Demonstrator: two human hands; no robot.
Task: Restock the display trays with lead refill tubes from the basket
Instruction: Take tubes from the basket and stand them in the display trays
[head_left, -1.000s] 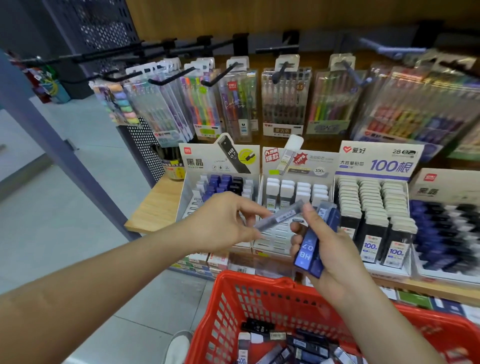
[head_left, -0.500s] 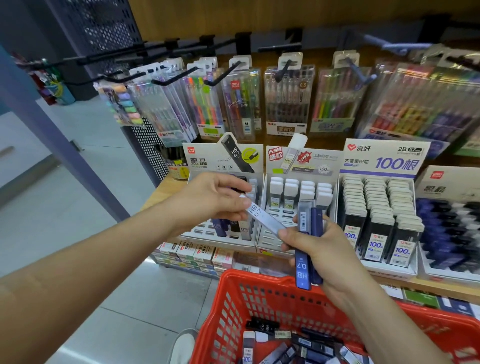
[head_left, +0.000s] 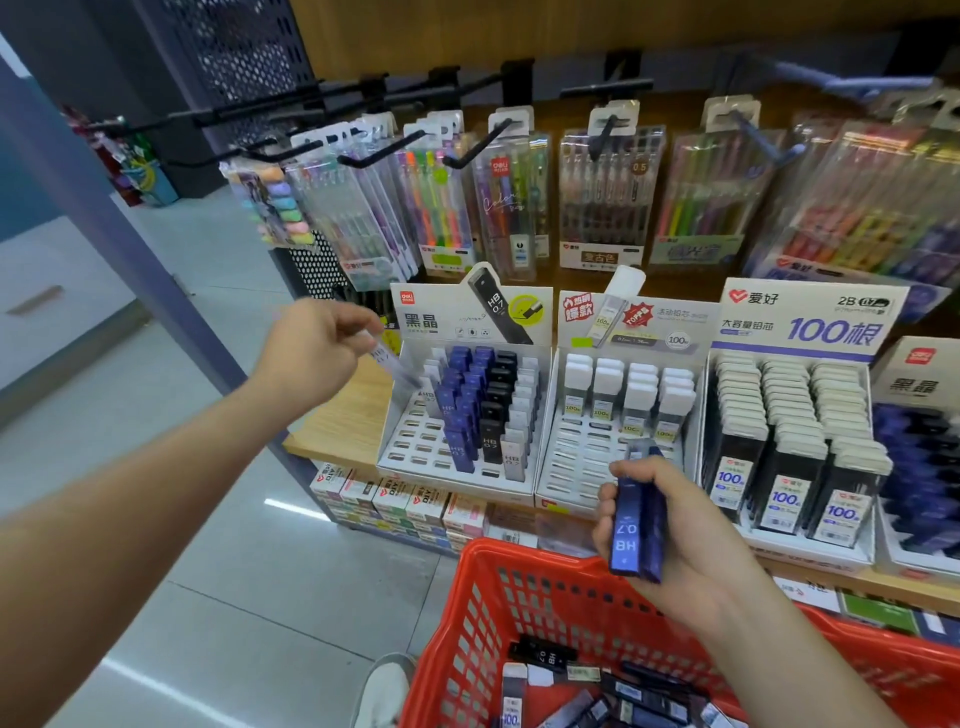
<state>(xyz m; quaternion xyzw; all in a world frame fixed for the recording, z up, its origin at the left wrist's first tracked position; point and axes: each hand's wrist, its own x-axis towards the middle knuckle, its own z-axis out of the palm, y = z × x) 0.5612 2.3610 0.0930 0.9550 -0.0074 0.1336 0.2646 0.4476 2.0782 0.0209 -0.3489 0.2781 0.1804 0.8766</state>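
left hand (head_left: 311, 353) reaches forward, fingers pinching a clear lead refill tube (head_left: 388, 362) tilted over the left edge of the hb display tray (head_left: 410, 457), whose left slots stand open beside blue and black tubes. right hand (head_left: 675, 530) grips blue hb 0.7 tubes (head_left: 635, 519) above the red basket (head_left: 498, 587), just before the white-capped tray (head_left: 576, 457).
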